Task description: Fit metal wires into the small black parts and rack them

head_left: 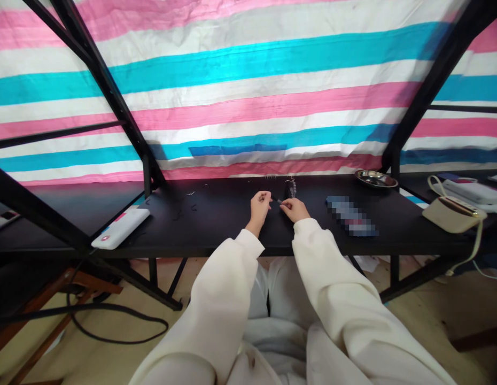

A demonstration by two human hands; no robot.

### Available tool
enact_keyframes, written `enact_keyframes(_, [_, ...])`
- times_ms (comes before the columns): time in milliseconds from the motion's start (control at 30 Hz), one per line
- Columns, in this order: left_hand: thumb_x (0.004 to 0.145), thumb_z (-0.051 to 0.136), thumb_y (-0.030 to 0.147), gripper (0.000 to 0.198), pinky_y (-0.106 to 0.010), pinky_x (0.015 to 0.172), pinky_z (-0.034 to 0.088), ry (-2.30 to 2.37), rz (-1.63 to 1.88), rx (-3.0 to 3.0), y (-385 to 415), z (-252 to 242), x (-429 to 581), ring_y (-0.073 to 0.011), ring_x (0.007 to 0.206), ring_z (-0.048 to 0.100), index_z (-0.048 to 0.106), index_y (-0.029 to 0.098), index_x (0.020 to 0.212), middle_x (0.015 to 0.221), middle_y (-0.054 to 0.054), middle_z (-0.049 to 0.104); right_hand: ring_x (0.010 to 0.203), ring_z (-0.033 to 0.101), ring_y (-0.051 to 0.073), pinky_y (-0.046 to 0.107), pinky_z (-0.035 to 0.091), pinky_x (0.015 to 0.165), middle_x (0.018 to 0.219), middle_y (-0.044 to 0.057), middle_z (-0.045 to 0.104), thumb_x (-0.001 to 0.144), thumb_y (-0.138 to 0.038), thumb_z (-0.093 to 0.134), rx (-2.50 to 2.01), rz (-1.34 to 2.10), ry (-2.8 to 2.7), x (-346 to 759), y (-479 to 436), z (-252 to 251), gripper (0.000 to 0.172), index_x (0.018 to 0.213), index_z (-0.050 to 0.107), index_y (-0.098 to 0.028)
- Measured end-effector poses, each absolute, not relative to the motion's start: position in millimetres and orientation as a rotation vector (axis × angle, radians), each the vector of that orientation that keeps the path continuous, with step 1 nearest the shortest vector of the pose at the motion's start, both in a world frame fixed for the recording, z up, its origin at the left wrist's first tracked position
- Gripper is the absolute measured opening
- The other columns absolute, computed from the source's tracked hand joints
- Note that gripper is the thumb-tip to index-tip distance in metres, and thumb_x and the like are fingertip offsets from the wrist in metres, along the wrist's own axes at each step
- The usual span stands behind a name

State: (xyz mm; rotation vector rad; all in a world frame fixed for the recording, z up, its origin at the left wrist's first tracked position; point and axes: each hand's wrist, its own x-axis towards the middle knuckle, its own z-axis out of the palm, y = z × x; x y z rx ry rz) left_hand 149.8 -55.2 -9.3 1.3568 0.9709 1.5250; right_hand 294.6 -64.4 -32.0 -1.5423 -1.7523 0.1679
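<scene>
My left hand and my right hand are close together above the middle of the black table. Both are closed, fingertips pinched. A thin dark strand with a small greyish part runs between them; its exact kind is too small to make out. Just behind my right hand lies a string of greyish beads, beside a small dark upright piece. A short row of similar small beads lies at the table's back edge.
A white power bank lies on the left, with thin scraps nearby. Right of my hands are a blurred-out blue item, a shiny metal dish and a cream bag. Black frame posts flank the table before striped sheeting.
</scene>
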Motion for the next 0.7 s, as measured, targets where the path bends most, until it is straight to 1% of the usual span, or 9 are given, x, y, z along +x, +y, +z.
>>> enact_keyframes(67, [0.074,0.056,0.034,0.02,-0.019,0.042,0.033,0.966,1.506,1.356,-53.8,-10.9,149.8,-0.0047,0.042,0.044,0.057,0.014,0.077,0.062,0.001,0.054,0.06,0.049,0.014,0.027,0.041,0.063,0.061,0.0,0.051,0.068,-0.027,0.059,-1.533,0.187,-1.732,294.6,-64.6,-32.5,0.016,0.079,0.065,-0.018])
enact_keyframes(200, [0.076,0.054,0.038,0.024,-0.019,0.041,0.031,0.971,1.476,1.369,-52.0,-13.4,149.3,-0.0042,0.04,0.043,0.056,0.015,0.076,0.061,0.001,0.054,0.06,0.049,0.014,0.028,0.042,0.066,0.059,-0.003,0.049,0.066,-0.025,0.059,-1.497,0.221,-1.684,295.1,-64.4,-34.2,0.024,0.089,0.061,-0.018])
enact_keyframes(367, [0.079,0.05,0.041,0.026,-0.018,0.04,0.03,0.977,1.457,1.393,-50.9,-14.9,148.2,-0.0041,0.039,0.043,0.054,0.015,0.074,0.062,0.001,0.055,0.06,0.049,0.012,0.028,0.043,0.067,0.062,-0.003,0.05,0.065,-0.025,0.059,-1.456,0.242,-1.671,295.0,-63.5,-34.7,0.027,0.091,0.059,-0.017])
enact_keyframes(500, [0.079,0.048,0.042,0.028,-0.018,0.041,0.031,1.005,1.429,1.398,-50.1,-16.6,148.3,-0.0038,0.039,0.043,0.053,0.015,0.072,0.062,0.001,0.055,0.058,0.048,0.011,0.027,0.043,0.064,0.066,-0.002,0.051,0.065,-0.028,0.058,-1.408,0.29,-1.649,293.5,-63.3,-33.8,0.03,0.093,0.058,-0.016])
enact_keyframes(700, [0.079,0.048,0.045,0.031,-0.019,0.04,0.031,0.965,1.253,1.546,-52.8,-18.1,150.0,-0.0041,0.037,0.042,0.055,0.015,0.072,0.06,0.0,0.056,0.055,0.046,0.01,0.027,0.043,0.061,0.068,-0.001,0.053,0.063,-0.028,0.057,-1.348,0.344,-1.648,290.6,-65.3,-31.6,0.03,0.091,0.059,-0.017])
